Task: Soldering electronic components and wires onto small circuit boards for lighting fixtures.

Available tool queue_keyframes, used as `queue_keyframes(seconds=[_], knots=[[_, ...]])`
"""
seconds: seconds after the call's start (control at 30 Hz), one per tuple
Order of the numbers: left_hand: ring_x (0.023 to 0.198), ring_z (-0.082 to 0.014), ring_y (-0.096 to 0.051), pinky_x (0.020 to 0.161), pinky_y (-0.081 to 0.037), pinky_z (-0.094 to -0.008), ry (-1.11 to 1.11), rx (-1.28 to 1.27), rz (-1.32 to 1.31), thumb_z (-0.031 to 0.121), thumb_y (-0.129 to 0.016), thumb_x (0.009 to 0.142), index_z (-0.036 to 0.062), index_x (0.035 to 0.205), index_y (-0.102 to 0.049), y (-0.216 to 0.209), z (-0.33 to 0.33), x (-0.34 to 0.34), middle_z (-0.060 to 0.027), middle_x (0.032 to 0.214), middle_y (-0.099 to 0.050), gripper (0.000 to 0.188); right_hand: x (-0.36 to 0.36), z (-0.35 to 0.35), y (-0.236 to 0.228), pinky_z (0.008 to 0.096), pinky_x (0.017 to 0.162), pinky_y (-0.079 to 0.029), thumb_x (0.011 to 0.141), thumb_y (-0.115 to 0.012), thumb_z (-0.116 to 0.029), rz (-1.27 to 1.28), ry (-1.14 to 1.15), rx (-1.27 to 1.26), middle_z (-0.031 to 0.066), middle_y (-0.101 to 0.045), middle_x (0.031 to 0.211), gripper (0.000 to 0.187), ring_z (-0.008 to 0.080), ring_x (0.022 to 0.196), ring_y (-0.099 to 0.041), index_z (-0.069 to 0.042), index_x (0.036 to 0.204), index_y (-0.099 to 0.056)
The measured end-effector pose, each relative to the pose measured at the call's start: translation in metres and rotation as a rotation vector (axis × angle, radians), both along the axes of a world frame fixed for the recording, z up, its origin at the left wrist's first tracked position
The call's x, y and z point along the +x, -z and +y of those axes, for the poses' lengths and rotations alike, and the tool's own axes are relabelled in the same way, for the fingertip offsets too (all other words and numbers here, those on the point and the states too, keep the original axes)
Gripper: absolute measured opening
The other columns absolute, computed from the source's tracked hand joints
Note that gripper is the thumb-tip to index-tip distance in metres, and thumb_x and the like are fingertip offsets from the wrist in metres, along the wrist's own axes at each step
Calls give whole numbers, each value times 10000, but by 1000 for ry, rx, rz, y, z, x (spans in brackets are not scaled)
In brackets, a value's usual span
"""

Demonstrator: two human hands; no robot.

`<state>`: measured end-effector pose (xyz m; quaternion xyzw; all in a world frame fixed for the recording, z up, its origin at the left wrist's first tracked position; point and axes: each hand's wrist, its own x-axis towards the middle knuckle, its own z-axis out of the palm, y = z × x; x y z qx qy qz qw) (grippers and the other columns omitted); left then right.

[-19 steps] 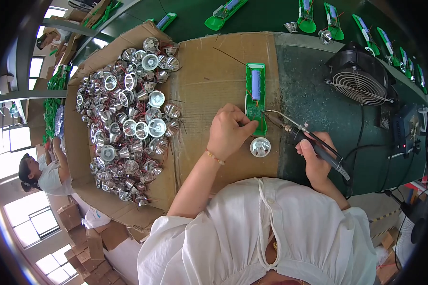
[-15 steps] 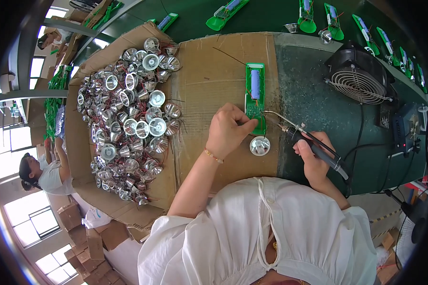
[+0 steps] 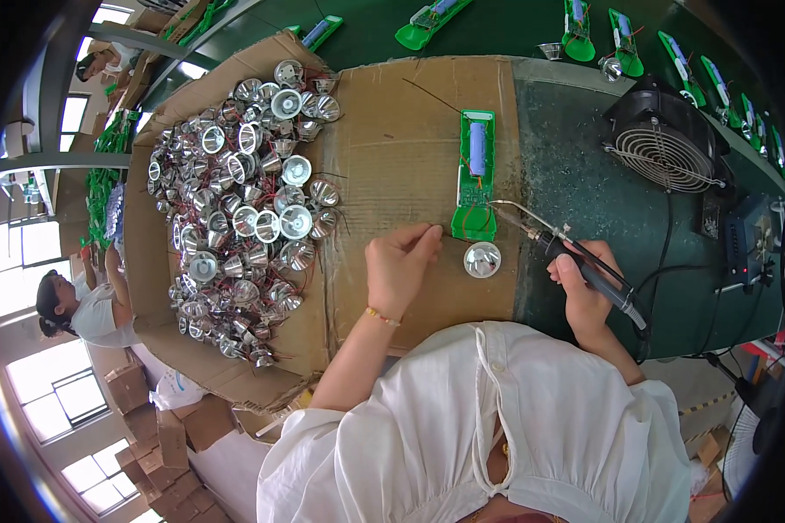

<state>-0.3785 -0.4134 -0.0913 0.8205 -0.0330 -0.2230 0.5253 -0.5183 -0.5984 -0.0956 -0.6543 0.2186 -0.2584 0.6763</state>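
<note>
A green plastic housing (image 3: 477, 222) lies on the cardboard sheet, with a blue cylindrical battery cell (image 3: 477, 150) and a small circuit board inside. Just below its near end rests a silver reflector cup (image 3: 481, 260), its thin wires running onto the housing. My left hand (image 3: 397, 266) is left of the housing, thumb and forefinger pinched on what looks like a thin dark wire leading toward the housing. In my right hand (image 3: 587, 283) is a soldering iron (image 3: 591, 277), a thin bent metal tube along it; its tip end is near the board's right edge.
A large cardboard box (image 3: 161, 349) full of reflector cups stands to the left. A black fan (image 3: 663, 144) with a wire grille is at right, near a dark control unit (image 3: 750, 240). More green housings (image 3: 577, 35) line the far side. Another person (image 3: 96, 305) sits at far left.
My left hand has drawn back left from the board, its fingertips now apart from the housing. The soldering iron stays close to the board. The whole view has shifted slightly.
</note>
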Motion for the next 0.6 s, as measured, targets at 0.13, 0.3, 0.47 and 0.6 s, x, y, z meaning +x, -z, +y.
queue_keyframes(seconds=[0.13,0.3,0.47,0.6], knots=[[572,-63,-535,532,-432,-206,10,-79,-141,143,-620,813,-13,845,-646,8,-5,3,-31,663,-620,162,1,-2,-4,217,531,-478,790,-639,-96,1,-9,2,108,-607,738,195,120,614,-594,39,884,-533],[605,-51,-520,534,-418,-205,22,-309,-158,124,-589,842,-22,849,-594,5,-24,13,-26,693,-615,146,5,-1,-5,204,518,-459,787,-639,-95,-21,-16,-30,94,-618,714,186,111,603,-593,29,881,-538],[609,-80,-537,543,-429,-223,49,-42,-81,138,-630,805,-18,770,-618,1,-28,12,-54,707,-615,160,13,-1,5,195,502,-431,775,-652,-100,-3,-43,-126,70,-625,664,184,83,579,-575,20,870,-551],[574,-133,-544,528,-434,-259,99,-3,-307,133,-652,772,-14,742,-624,2,-30,13,-70,705,-568,153,17,1,4,198,516,-430,779,-651,-96,-10,-38,-56,65,-623,679,177,75,587,-562,19,867,-549]])
